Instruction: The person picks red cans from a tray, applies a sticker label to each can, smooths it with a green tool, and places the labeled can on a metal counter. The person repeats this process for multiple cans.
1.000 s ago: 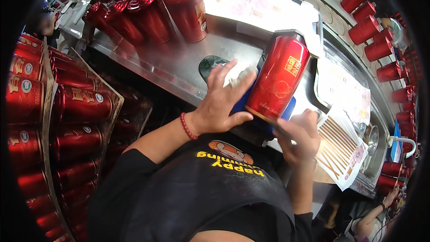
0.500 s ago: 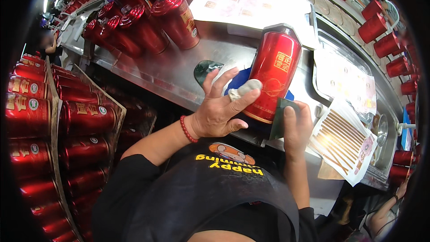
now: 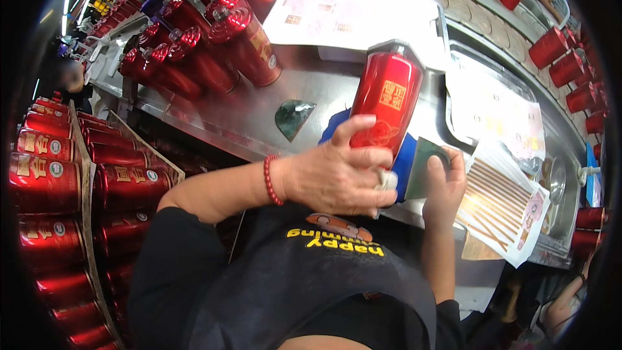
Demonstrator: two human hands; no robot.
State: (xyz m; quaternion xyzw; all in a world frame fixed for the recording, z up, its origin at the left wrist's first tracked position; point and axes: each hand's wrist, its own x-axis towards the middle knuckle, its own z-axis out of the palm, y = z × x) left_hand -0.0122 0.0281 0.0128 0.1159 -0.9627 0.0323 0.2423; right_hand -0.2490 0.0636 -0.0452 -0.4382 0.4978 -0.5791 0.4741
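The left hand (image 3: 337, 178), a red bead bracelet (image 3: 272, 179) at its wrist, is wrapped around the lower body of a red bottle (image 3: 383, 107), fingers closed on it, and holds it upright over a blue pad (image 3: 403, 163) at the near edge of a steel worktable (image 3: 259, 113). The right hand (image 3: 444, 185) is pinched shut on a small dark green card (image 3: 424, 159), its edge against the bottle's lower side. To do this step cleanly, it seems wise to keep the bottle steady in the left grip and press the card flat and evenly against the curved wall, so nothing creases. A sheet of striped labels (image 3: 502, 198) lies just beside the right hand; more red bottles (image 3: 214, 52) stand further back on the table, well apart
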